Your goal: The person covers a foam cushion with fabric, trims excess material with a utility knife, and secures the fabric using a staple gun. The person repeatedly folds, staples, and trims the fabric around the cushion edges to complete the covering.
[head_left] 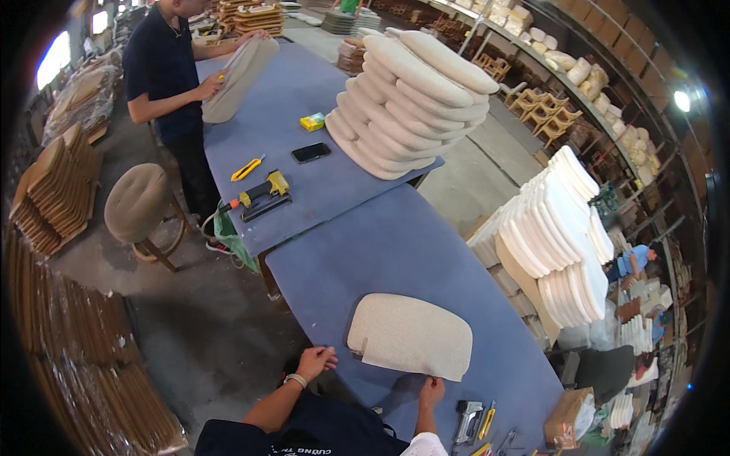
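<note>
Cream pad (pixel 411 336): right hand (pixel 431 391) pinching near edge, fingertips hard to see; left hand (pixel 317 362) loosely spread.

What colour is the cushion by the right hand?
The cushion is cream, best seen in the head view.

A beige, round-cornered panel (pixel 414 334) lies on the blue table (pixel 365 251).
</note>
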`<action>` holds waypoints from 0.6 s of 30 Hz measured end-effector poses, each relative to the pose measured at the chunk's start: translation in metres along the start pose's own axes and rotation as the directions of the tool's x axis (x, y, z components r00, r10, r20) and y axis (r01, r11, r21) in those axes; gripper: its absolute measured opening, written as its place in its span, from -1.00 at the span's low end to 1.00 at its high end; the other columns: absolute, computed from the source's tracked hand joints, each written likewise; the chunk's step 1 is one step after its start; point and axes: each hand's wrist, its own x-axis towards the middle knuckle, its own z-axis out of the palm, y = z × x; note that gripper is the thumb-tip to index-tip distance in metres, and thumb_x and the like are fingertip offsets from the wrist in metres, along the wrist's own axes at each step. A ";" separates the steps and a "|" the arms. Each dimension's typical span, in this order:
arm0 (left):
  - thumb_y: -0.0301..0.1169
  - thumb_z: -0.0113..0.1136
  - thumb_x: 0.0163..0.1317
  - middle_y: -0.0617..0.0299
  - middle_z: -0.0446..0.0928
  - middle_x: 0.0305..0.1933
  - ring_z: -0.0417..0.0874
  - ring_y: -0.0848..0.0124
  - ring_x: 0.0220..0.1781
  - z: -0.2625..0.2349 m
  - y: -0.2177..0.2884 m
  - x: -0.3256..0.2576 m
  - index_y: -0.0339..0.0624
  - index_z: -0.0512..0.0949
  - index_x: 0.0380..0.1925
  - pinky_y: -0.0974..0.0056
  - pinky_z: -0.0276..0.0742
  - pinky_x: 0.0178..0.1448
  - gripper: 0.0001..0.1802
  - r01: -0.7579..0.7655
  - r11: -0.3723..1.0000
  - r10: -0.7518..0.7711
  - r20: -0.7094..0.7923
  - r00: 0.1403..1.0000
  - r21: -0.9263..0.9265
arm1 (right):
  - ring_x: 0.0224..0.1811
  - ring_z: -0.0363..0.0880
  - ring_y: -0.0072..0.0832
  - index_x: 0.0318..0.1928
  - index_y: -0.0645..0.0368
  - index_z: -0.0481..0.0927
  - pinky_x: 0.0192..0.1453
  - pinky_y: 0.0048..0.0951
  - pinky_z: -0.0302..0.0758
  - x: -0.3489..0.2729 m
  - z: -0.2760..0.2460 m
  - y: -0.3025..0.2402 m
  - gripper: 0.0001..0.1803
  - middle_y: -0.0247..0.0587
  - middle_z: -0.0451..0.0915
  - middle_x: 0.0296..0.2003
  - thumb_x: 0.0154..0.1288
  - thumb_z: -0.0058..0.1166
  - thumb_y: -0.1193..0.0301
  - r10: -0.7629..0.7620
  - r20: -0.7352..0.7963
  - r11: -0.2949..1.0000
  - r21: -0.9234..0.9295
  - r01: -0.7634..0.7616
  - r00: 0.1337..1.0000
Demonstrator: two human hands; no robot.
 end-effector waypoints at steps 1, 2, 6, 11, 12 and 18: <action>0.06 0.14 0.44 0.09 0.73 -0.37 0.76 0.40 -0.43 -0.008 -0.009 0.002 -0.36 0.66 -0.30 0.33 0.64 -0.34 -0.42 0.017 0.999 -0.021 -0.078 0.997 -0.045 | -0.01 0.61 -0.03 -0.03 0.30 0.67 0.14 -0.14 0.49 0.013 0.002 0.011 -0.73 0.14 0.65 -0.10 0.29 0.11 0.50 -0.045 -0.096 0.999 0.013 0.047 0.994; 0.08 0.11 0.46 0.08 0.72 -0.39 0.75 0.38 -0.44 -0.017 -0.025 -0.008 -0.37 0.66 -0.32 0.33 0.64 -0.35 -0.39 0.039 0.995 -0.055 -0.183 0.982 -0.094 | 0.03 0.59 0.01 0.00 0.34 0.65 0.18 -0.13 0.47 0.021 0.008 0.017 -0.70 0.21 0.62 -0.04 0.30 0.12 0.49 -0.088 -0.161 0.995 0.024 0.093 0.983; -0.01 0.01 0.53 0.06 0.67 -0.47 0.69 0.39 -0.49 -0.037 -0.086 -0.032 -0.43 0.66 -0.29 0.28 0.61 -0.39 -0.40 0.041 0.999 -0.019 -0.514 0.857 0.032 | 0.17 0.46 0.22 0.11 0.49 0.56 0.30 -0.01 0.36 0.038 0.007 0.037 -0.56 0.41 0.50 0.14 0.38 0.13 0.35 -0.232 -0.230 0.938 0.203 0.280 0.945; -0.17 0.11 0.34 -0.07 0.72 -0.19 0.76 -0.02 -0.16 -0.023 -0.221 -0.094 -0.17 0.71 -0.12 0.01 0.68 -0.04 -0.65 0.338 0.438 0.009 -0.379 0.925 0.833 | 0.20 0.47 0.21 0.13 0.47 0.57 0.33 0.04 0.33 0.025 0.025 0.090 -0.54 0.36 0.54 0.14 0.42 0.12 0.30 -0.335 -0.126 0.941 -0.007 0.337 0.934; -0.19 0.11 0.29 -0.09 0.71 -0.11 0.75 -0.07 -0.07 -0.026 -0.260 -0.104 -0.10 0.72 -0.09 -0.02 0.66 0.04 -0.66 0.166 0.337 -0.035 -0.164 0.986 0.927 | 0.20 0.47 0.20 0.13 0.47 0.57 0.32 0.05 0.33 0.023 0.017 0.074 -0.55 0.36 0.55 0.13 0.42 0.12 0.32 -0.369 -0.143 0.929 -0.038 0.367 0.919; -0.04 0.12 0.32 -0.02 0.67 0.10 0.69 -0.03 0.12 0.034 -0.353 -0.086 0.02 0.65 0.11 -0.04 0.57 0.25 -0.54 0.105 0.317 -0.434 0.046 0.900 0.943 | 0.05 0.58 0.05 0.10 0.43 0.60 0.16 -0.12 0.50 0.023 -0.006 0.083 -0.61 0.26 0.60 0.02 0.40 0.13 0.38 -0.346 -0.241 0.930 0.036 0.365 0.907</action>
